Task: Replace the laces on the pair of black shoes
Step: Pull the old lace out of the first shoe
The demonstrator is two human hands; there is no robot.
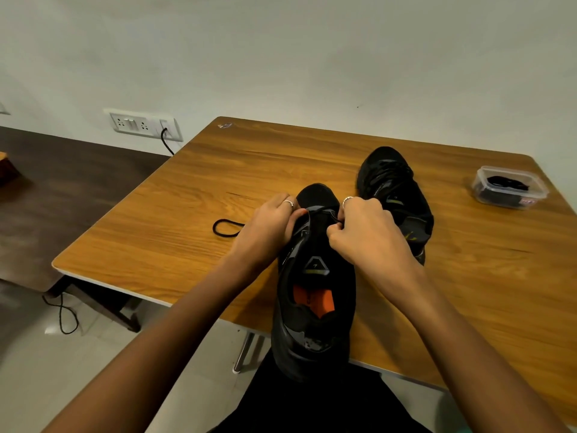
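The near black shoe lies at the front edge of the desk, its heel hanging over this edge toward the person and its toe pointing to the back edge. Its orange insole shows in the opening. The right hand is on the right side of the shoe's eyelet part, fingers curled and pinching a thin black lace there. The left hand holds the left side of the same part, thumb and fingers curled on the upper. A loop of the lace lies flat on the desk just left of the left hand. The second black shoe stands just beside the first, to its right and further back, touching the right hand's far side or very near it; I cannot tell which. A clear plastic box with dark laces inside sits near the right edge, well apart from the shoes. The left half of the desk and the back part are bare wood. A small sticker is at the back left corner.
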